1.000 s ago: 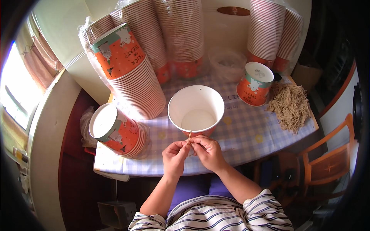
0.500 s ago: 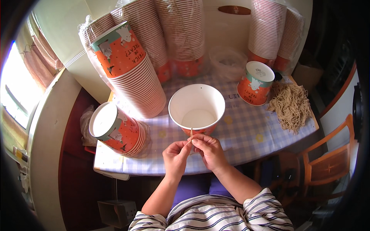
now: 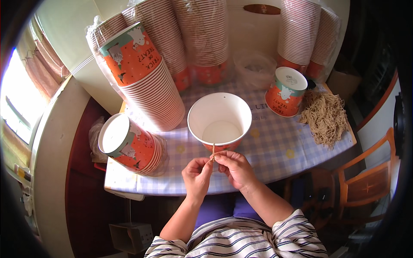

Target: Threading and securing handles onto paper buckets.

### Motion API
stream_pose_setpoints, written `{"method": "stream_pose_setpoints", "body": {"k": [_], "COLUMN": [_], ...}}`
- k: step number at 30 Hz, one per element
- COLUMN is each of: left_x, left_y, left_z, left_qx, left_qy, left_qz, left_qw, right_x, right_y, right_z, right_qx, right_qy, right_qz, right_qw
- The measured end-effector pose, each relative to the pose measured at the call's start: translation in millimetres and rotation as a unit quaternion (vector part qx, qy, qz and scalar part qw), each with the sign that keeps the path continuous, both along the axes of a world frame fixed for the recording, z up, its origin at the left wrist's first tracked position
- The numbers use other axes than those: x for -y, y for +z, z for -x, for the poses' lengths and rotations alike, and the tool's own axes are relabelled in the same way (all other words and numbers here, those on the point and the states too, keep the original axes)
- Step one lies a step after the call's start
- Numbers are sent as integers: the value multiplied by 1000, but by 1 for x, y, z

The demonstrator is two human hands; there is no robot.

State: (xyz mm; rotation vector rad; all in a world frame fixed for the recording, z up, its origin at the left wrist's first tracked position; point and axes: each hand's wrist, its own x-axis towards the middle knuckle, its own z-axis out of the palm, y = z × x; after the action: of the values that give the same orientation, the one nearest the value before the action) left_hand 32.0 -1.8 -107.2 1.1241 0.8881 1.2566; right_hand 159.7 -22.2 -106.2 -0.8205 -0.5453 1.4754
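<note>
A large paper bucket (image 3: 219,112) with a white inside and orange outside stands mouth up in front of me. A thin tan cord (image 3: 214,148) comes over its near rim. Just below that rim, my left hand (image 3: 196,177) pinches the cord between thumb and fingers. My right hand (image 3: 235,168) is also closed on it, its fingertips meeting the left ones. The exact crossing of the cord between the fingertips is too small to make out. A loose heap of tan cords (image 3: 325,118) lies at the table's right side.
A checked tablecloth (image 3: 275,148) covers the table. To the left are a tall leaning stack of buckets (image 3: 150,94) and a shorter stack (image 3: 133,146). An upside-down bucket (image 3: 284,96) stands by the cords. Wrapped stacks (image 3: 202,38) and a clear tub (image 3: 256,69) line the back.
My right hand has shifted slightly, its fingers drawn in closer. Both hands keep pinching the cord at the near rim, and the bucket stays almost in place.
</note>
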Motion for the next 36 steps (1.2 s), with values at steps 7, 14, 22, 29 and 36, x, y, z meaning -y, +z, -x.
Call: {"method": "stream_pose_setpoints", "body": {"k": [7,14,22,29,36], "left_x": [3,2,-1,-7,-13], "left_y": [3,1,-2,-3,-6], "left_z": [-3,-4,-4,-3,1], "left_qx": [-4,-67,-77,-267,-290], "left_qy": [19,25,54,142,143], "left_qz": [-22,-36,-93,-415,-469], "left_qw": [1000,997,991,858,822], "right_x": [0,0,2,2,3], "right_y": [-1,-3,-1,-4,-2], "right_z": [-1,1,4,3,2], "right_qx": [53,-77,-19,5,-10], "right_qy": [-18,9,-28,-45,-41], "right_qz": [-10,41,20,7,21], "right_qw": [998,996,999,999,999]}}
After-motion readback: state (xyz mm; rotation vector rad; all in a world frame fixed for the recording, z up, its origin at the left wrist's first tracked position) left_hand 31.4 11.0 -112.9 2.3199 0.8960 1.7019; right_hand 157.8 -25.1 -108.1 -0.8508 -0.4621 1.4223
